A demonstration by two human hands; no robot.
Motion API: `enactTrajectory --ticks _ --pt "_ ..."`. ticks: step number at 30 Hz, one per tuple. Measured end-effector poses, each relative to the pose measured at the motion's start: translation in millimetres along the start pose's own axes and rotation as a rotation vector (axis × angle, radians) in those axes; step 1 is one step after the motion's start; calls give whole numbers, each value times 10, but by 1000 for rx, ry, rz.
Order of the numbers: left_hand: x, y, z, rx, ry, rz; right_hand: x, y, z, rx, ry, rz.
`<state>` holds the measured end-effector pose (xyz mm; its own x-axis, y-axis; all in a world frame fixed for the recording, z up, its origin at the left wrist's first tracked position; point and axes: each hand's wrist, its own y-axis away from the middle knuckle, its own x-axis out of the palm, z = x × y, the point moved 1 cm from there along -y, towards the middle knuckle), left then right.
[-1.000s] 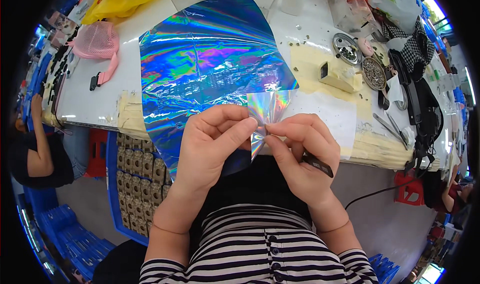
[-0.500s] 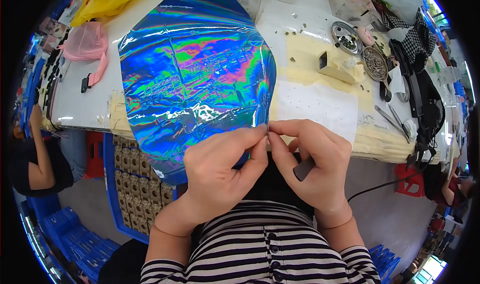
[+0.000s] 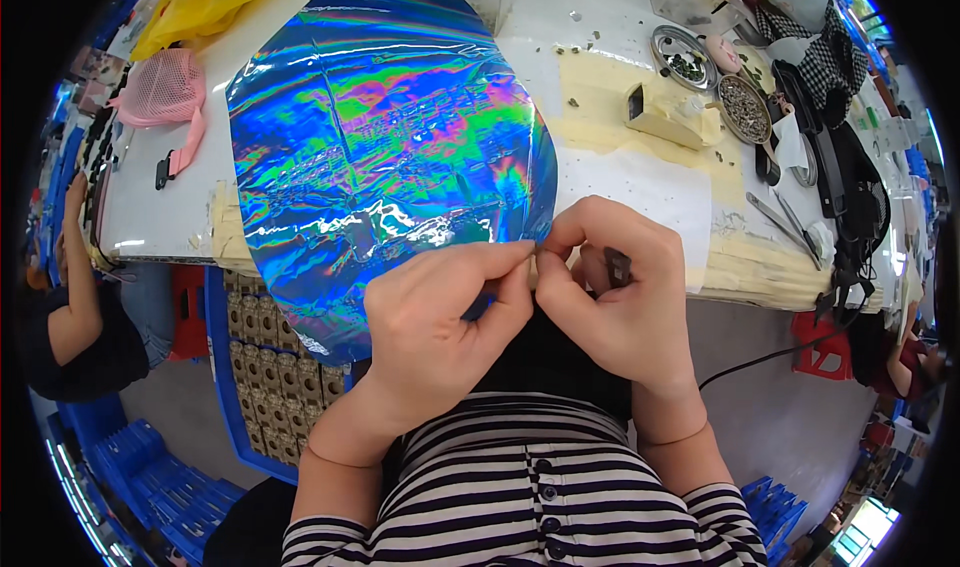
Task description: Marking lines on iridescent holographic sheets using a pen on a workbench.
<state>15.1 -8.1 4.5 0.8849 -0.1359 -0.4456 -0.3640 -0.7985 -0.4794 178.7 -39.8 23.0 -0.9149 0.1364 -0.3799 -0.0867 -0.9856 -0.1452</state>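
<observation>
Film (image 3: 400,157), centre-left frame: we judge light, slick, crease-prone; take by edge. Left hand (image 3: 440,312) pinches film; right hand (image 3: 630,302) clasps dark tool (image 3: 618,266).

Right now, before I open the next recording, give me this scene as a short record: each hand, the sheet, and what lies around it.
Left hand: pinching the sheet's near edge
Right hand: thumb and index fingertip together beside the left fingertips; dark object in the curled fingers, mostly hidden
Sheet: iridescent blue, creased, partly on the table
Left of sheet: pink mesh item
Right of sheet: white paper, cream block, slim metal tools
Below table edge: blue tray of patterned pieces
</observation>
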Motion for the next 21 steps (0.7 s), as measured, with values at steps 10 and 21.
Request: enactTrajectory --ticks 10,21 --pt "-131 -14 21 -443 495 -141 -55 -4 -53 114 -67 -82" --pt "-31 -35 -89 162 -213 -50 24 20 38 -107 57 -63"
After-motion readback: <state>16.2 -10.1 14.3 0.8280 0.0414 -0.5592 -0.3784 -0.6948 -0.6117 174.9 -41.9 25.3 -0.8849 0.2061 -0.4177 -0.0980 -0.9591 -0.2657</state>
